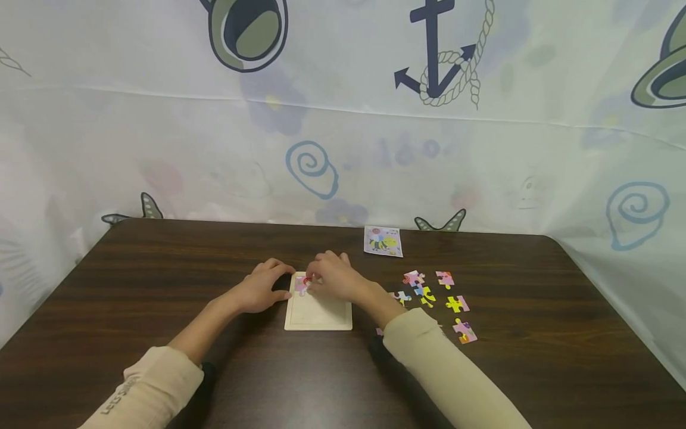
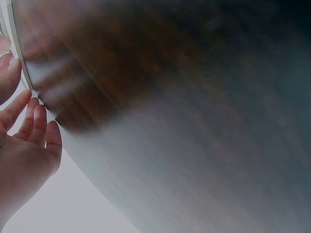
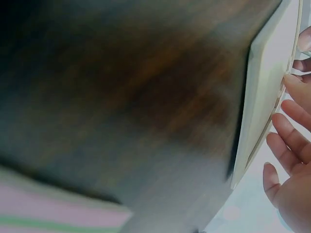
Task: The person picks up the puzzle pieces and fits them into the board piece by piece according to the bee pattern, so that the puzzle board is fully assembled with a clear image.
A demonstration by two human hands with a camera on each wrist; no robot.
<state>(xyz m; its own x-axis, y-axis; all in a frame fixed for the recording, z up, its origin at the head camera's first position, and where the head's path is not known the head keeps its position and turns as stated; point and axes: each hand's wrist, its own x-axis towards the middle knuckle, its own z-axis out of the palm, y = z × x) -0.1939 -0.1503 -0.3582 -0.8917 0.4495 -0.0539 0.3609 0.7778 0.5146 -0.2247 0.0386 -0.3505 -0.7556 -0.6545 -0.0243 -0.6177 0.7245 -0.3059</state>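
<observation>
A pale wooden puzzle tray [image 1: 318, 319] lies on the dark table. My left hand [image 1: 261, 287] is at its upper left corner, thumb against the left edge and a forefinger touching the corner. In the left wrist view, those fingers [image 2: 37, 124] look only slightly bent. Over the top of the tray, my right hand [image 1: 334, 277] has its fingertips on a pink and red jigsaw piece [image 1: 307, 280], which they partly hide. A pink part [image 1: 301, 286] shows in the tray's upper left. The right wrist view shows the right hand [image 3: 296, 160] beside the tray's raised rim [image 3: 250, 111].
Loose jigsaw pieces lie right of the tray, among them a yellow one [image 1: 457, 304], a pink one [image 1: 465, 331] and a red-pink one [image 1: 445, 279]. A picture card [image 1: 383, 241] with a bee lies at the back. Behind the table hangs a printed cloth [image 1: 354, 149].
</observation>
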